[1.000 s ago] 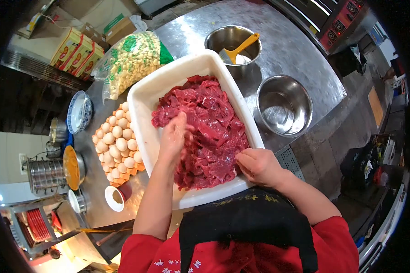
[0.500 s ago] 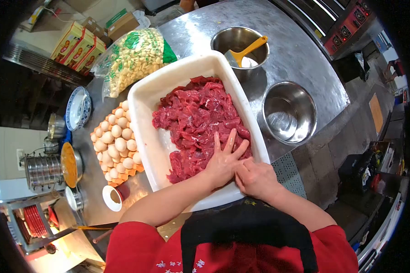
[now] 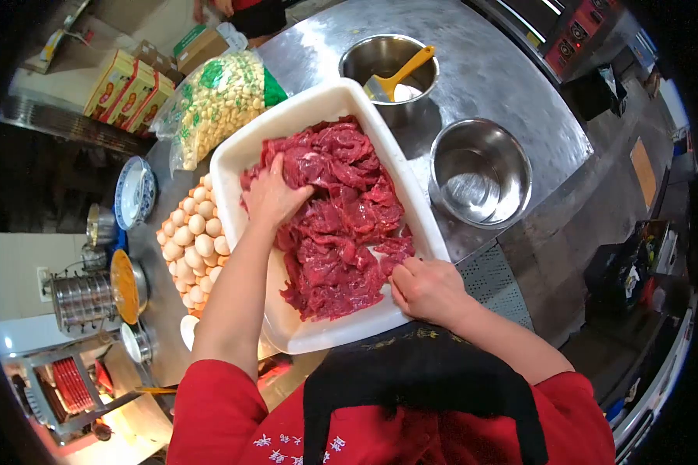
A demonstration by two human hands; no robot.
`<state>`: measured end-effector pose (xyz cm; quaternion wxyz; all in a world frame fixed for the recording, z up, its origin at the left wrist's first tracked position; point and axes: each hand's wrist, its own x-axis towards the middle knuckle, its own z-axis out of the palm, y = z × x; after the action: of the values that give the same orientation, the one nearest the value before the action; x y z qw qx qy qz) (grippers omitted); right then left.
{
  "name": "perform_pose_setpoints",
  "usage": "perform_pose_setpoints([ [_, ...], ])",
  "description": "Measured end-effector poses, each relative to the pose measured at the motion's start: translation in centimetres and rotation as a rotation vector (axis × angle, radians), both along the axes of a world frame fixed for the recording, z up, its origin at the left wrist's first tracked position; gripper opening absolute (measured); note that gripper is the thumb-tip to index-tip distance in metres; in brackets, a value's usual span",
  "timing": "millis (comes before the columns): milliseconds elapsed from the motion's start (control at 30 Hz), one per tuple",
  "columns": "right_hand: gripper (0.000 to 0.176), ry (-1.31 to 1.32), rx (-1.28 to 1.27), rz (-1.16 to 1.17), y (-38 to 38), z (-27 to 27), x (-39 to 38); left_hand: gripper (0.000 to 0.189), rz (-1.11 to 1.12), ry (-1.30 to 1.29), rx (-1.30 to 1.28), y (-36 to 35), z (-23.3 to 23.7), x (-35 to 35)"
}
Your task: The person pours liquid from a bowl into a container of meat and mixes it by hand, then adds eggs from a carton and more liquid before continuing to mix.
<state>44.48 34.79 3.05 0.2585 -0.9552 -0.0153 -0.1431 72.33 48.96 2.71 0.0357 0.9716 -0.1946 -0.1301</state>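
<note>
Left hand (image 3: 275,198) curled, fingers dug into the sliced raw meat (image 3: 349,232) at the far-left of the white tray (image 3: 327,335); right hand (image 3: 426,288) closed tight on the tray's near-right rim. Likely risks: a hard shove slides the tray, which sits close to the near counter edge; wet slices flick over the left wall onto the eggs (image 3: 198,248).

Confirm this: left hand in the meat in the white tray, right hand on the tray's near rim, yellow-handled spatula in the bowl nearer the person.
One detail is wrong. The head view shows the spatula in the farther bowl, beyond the tray; the nearer bowl has no spatula. The rest stands: left hand in the meat, right hand on the tray's near rim.
</note>
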Motion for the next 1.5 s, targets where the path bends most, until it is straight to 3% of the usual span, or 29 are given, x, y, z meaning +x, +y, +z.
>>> perform_pose_setpoints([
  [167, 0.015, -0.075, 0.049, -0.032, -0.5, -0.5, -0.2, 0.117, -0.034, 0.447, -0.033, 3.8, 0.1, -3.5],
  [200, 0.016, -0.072, 0.053, -0.038, -0.7, -0.8, -0.2, 0.114, -0.054, 0.534, -0.023, 3.6, 1.8, -5.6],
  [233, 0.018, -0.073, 0.062, -0.05, -0.8, -1.2, -0.1, 0.101, -0.086, 0.662, -0.075, 5.3, -0.3, -6.4],
  [267, 0.018, -0.074, 0.073, -0.084, -0.9, -1.3, -0.1, 0.09, -0.036, 1.038, -0.202, 3.8, 2.1, -9.1],
  [300, 0.018, -0.091, 0.06, -0.071, -1.1, -1.4, 0.0, 0.083, -0.11, 1.097, -0.269, 3.0, 2.9, -11.2],
  [333, 0.019, -0.1, 0.045, -0.049, -1.2, -1.5, 0.0, 0.081, -0.215, 0.947, -0.365, 4.5, 0.3, -12.6],
  [467, 0.019, -0.108, 0.044, 0.009, -1.8, -0.9, -0.3, 0.063, -0.318, 0.574, -0.187, -0.5, 1.9, -14.4],
  [533, 0.018, -0.11, 0.042, 0.01, -1.8, -0.9, -0.2, 0.045, -0.407, 0.423, -0.396, -1.9, 0.2, -13.6],
  [600, 0.016, -0.062, 0.033, 0.025, -1.9, -0.3, -0.2, 0.029, -0.646, 0.111, -0.495, -3.7, -0.8, -12.1],
  [700, 0.015, -0.022, 0.017, 0.023, -1.7, -0.3, -0.2, 0.026, -0.675, -0.143, -0.298, -7.1, -0.9, -8.7],
  [800, 0.018, -0.051, -0.006, 0.016, -1.8, -0.2, 0.0, 0.049, -0.634, -0.303, -0.086, -8.3, -1.5, -2.7],
  [867, 0.018, -0.022, -0.016, -0.004, -1.8, 0.0, 0.1, 0.075, -0.515, -0.204, 0.086, -8.4, -1.2, 0.2],
  [967, 0.018, -0.033, -0.005, -0.017, -1.7, 0.1, 0.2, 0.076, -0.41, -0.035, 0.186, -8.2, -1.4, 1.4],
  [1033, 0.017, -0.028, -0.01, -0.023, -1.6, -0.1, -0.1, 0.084, -0.312, 0.22, 0.17, -6.9, -2.2, 2.7],
  [1067, 0.017, -0.028, -0.013, -0.029, -1.8, -0.1, 0.0, 0.087, -0.422, 0.389, 0.058, -5.4, -1.4, 2.8],
  [1100, 0.017, -0.047, -0.013, -0.033, -2.0, 0.0, 0.1, 0.081, -0.312, 0.412, 0.003, -3.8, -1.9, 2.3],
  [1167, 0.017, -0.029, 0.003, -0.035, -2.0, -0.1, 0.0, 0.065, -0.299, 0.85, -0.245, -0.7, -1.0, -0.4],
  [1200, 0.017, -0.034, 0.023, -0.047, -1.9, -0.2, 0.0, 0.057, -0.207, 0.87, -0.009, 0.1, -0.2, -2.0],
  [1233, 0.017, -0.039, 0.026, -0.037, -1.9, -0.4, 0.0, 0.055, -0.232, 0.895, -0.045, 1.5, -0.5, -3.9],
  [1267, 0.017, -0.042, 0.026, -0.026, -1.9, -0.4, 0.0, 0.057, -0.246, 0.923, -0.097, 1.1, 3.3, -6.8],
  [1300, 0.017, -0.041, 0.041, -0.029, -1.9, -0.3, -0.1, 0.058, -0.335, 0.935, -0.351, 3.3, 1.1, -8.2],
  [1333, 0.017, -0.031, 0.037, -0.026, -2.0, -0.2, -0.1, 0.061, -0.421, 0.882, -0.226, 4.5, 0.4, -9.1],
  [1367, 0.017, -0.019, 0.031, -0.017, -2.0, 0.0, -0.1, 0.06, -0.483, 0.743, -0.431, 4.7, 1.6, -11.0],
  [1500, 0.016, 0.001, 0.021, -0.005, -2.1, 0.1, 0.2, 0.054, -0.423, 0.663, -0.272, 4.8, 1.4, -13.9],
])
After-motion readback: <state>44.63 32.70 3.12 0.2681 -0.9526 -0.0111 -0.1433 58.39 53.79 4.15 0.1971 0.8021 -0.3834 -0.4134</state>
